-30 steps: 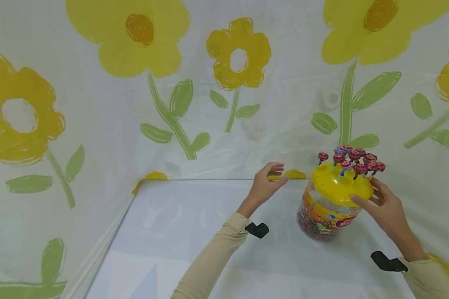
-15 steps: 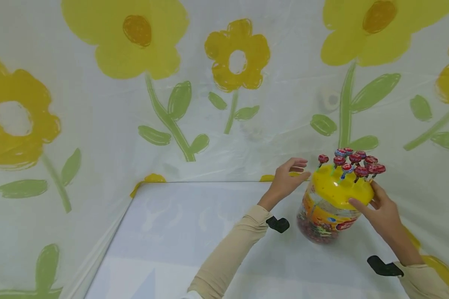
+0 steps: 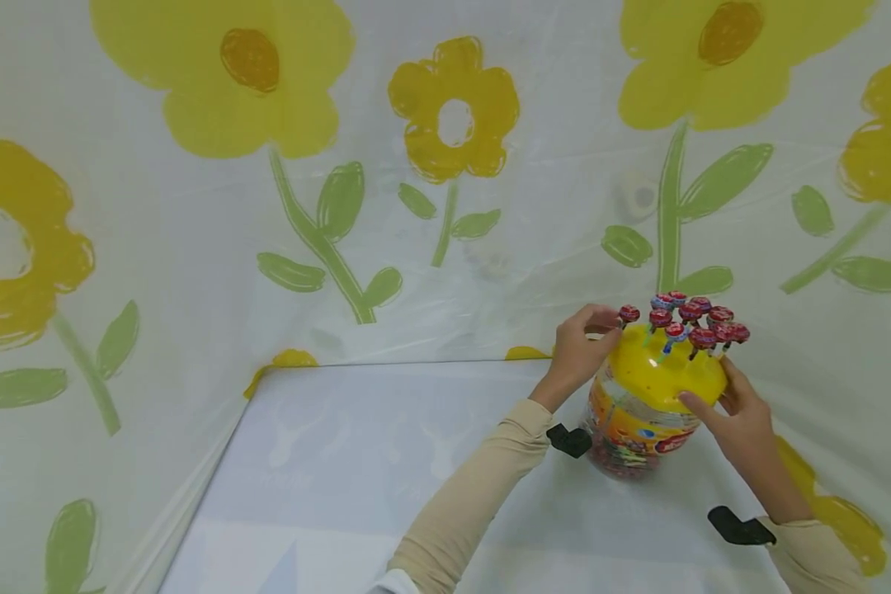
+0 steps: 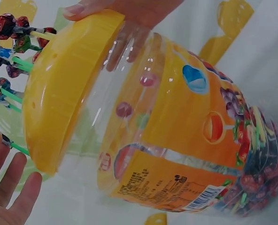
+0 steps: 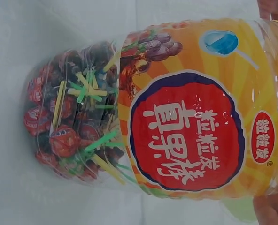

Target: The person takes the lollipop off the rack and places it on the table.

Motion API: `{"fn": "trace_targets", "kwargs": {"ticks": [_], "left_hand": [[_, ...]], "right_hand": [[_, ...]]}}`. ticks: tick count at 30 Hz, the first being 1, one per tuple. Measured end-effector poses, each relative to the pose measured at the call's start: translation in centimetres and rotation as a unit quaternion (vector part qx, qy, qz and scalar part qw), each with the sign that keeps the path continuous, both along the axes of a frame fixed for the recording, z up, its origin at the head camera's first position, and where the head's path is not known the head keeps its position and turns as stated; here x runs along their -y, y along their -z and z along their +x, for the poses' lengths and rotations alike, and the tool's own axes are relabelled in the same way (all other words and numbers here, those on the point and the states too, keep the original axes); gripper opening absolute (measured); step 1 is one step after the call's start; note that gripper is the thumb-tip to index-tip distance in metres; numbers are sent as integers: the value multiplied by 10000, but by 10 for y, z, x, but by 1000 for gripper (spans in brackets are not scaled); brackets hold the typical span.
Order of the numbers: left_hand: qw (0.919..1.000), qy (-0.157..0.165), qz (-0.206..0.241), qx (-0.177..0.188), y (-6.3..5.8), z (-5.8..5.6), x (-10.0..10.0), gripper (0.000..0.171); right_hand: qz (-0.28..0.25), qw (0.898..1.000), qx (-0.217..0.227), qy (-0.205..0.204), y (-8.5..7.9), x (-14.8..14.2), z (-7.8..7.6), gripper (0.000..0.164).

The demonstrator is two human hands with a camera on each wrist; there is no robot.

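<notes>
A clear plastic candy jar (image 3: 642, 429) with an orange label stands on the table, loose lollipops filling its bottom. Several wrapped lollipops (image 3: 701, 338) stick up from its yellow lid (image 3: 657, 371). My left hand (image 3: 581, 351) is at the lid's left side, pinching the head of the leftmost lollipop (image 3: 629, 313) between thumb and fingertip. That lollipop's green stick (image 4: 19, 148) still meets the lid in the left wrist view. On the opposite side, my right hand (image 3: 746, 425) grips the lid's edge, thumb in front and fingers behind.
The white table (image 3: 341, 462) reaches left of the jar. A white cloth (image 3: 549, 165) printed with yellow flowers hangs behind the table and drapes along its sides. Black wrist mounts (image 3: 738, 526) sit over beige sleeves.
My left hand has moved right to the jar and taken hold of the leftmost lollipop. My right hand keeps its grip on the lid. The head view has shifted slightly.
</notes>
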State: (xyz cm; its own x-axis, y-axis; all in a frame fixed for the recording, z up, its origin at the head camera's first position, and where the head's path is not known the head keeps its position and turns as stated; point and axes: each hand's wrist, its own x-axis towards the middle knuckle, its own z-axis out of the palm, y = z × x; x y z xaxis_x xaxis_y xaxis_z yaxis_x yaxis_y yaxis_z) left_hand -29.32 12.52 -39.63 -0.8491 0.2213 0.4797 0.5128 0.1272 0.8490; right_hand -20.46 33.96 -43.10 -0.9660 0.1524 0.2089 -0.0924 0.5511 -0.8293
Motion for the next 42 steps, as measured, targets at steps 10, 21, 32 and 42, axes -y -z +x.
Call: {"fn": "trace_targets", "kwargs": {"ticks": [10,21,32,42], "left_hand": [[9992,-67,209,-337,-2,-2,-4,25],[9956,-412,125,-834,-13,-5,-7,25],[9923,-457,301,-1113,-32,-7,16,28],[9944,-514,550,-747,-26,-9,52,30]], "right_hand": [[10,9999,-101,62,6,5,0,81],[-43,9998,-174,63,8,8,0,80],[-73,9997,-215,86,7,10,-1,79],[-303,9988,-214,333,7,8,3,77]]}}
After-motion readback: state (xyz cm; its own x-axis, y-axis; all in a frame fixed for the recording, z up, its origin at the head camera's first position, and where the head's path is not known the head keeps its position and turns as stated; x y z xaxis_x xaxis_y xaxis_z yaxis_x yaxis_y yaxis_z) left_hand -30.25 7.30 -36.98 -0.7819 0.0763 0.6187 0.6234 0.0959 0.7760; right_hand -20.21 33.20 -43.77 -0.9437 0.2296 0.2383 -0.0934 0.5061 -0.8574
